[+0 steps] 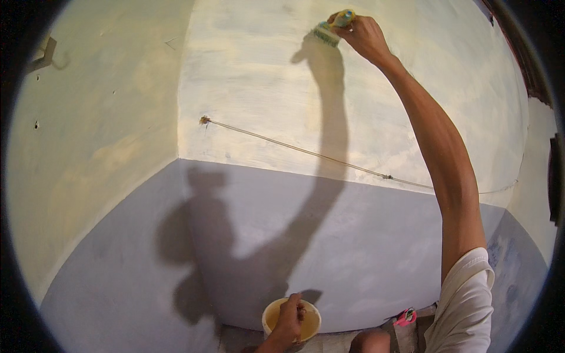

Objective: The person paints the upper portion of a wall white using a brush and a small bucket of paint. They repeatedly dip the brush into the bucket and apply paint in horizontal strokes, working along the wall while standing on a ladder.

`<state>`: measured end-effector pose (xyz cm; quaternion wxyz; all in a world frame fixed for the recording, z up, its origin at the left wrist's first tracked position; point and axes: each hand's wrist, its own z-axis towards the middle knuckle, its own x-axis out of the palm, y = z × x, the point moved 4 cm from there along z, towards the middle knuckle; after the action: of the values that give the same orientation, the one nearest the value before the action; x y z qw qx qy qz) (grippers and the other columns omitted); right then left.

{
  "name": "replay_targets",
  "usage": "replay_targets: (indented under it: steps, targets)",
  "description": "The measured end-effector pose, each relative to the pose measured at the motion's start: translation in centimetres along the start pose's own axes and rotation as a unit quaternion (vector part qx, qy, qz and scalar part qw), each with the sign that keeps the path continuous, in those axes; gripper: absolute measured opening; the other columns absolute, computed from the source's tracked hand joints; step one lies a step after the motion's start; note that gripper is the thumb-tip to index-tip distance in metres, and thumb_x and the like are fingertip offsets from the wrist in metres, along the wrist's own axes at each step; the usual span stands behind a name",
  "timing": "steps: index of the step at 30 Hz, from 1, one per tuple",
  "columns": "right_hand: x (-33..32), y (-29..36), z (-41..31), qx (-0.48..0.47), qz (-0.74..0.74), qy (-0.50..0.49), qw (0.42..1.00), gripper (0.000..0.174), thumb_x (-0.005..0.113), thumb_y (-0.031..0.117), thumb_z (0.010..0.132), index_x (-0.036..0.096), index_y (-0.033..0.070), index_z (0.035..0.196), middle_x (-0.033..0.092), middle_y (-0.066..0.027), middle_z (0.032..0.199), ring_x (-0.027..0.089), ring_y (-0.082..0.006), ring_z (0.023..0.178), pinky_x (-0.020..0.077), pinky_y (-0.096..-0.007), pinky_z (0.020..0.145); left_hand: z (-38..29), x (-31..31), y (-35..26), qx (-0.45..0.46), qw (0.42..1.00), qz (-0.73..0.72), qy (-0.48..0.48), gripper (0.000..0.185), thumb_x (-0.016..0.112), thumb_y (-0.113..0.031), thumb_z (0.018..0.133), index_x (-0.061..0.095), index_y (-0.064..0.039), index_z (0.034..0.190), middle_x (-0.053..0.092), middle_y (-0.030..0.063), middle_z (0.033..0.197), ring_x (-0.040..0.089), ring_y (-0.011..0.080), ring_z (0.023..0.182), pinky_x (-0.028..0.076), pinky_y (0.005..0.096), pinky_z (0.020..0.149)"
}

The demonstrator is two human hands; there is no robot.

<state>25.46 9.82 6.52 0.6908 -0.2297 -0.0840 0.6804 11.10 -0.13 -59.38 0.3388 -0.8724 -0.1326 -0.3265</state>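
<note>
My right hand point(359, 37), at the end of a raised arm, grips the handle of a wide paintbrush point(327, 34). The brush's bristles point down and lie at the pale upper wall point(265, 79); whether they press on it I cannot tell. Low in the picture, my left hand point(291, 318) holds a pale plastic bucket point(314, 324), with the fingers curled at its far rim. Yellowish stuff or a yellowish inner wall shows inside the bucket. My arm's shadow falls across the wall below the brush.
A thin cord point(282, 143) runs slantwise across the wall from a fixing at the left. The lower wall point(375, 247) is grey-violet. Near the floor at the right lies a pink object point(405, 317). A dark bracket-like thing point(44, 55) is on the left wall.
</note>
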Motion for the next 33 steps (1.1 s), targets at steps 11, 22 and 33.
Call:
replay_targets:
  steps: [11,22,33]
  targets:
    - [4.9,9.3,-16.5,-0.242,-0.05,0.136,0.959,0.034,0.068,0.001,0.082,0.067,0.014,0.113,0.071,-0.0019,0.11,0.068,-0.0228,0.093,0.0608,-0.0335,0.075,-0.6,0.8,0.7,0.01,0.998,0.008,0.068,0.025,0.071,-0.031,0.088,0.056,-0.012,0.081,0.05,0.0001,0.07,0.046,0.0113,0.054,0.035,0.0261,0.049]
    - [4.5,0.2,-0.6,-0.042,0.044,0.07,0.996,0.025,0.071,0.022,0.09,0.072,0.012,0.114,0.075,-0.0071,0.106,0.073,-0.0231,0.084,0.0576,-0.0364,0.079,0.0,1.1,1.6,-0.007,0.996,0.037,0.083,0.029,0.073,-0.034,0.086,0.056,-0.011,0.082,0.05,0.0003,0.068,0.047,0.0107,0.055,0.036,0.026,0.05]
    - [4.4,6.5,-9.2,-0.174,-0.124,0.027,0.977,0.035,0.067,0.006,0.083,0.068,0.018,0.116,0.069,0.0,0.113,0.067,-0.0234,0.1,0.0591,-0.036,0.077,-0.7,0.3,0.8,-0.007,0.998,0.036,0.059,0.024,0.067,-0.031,0.09,0.055,-0.016,0.075,0.051,-0.0013,0.065,0.046,0.0133,0.053,0.037,0.0292,0.05]
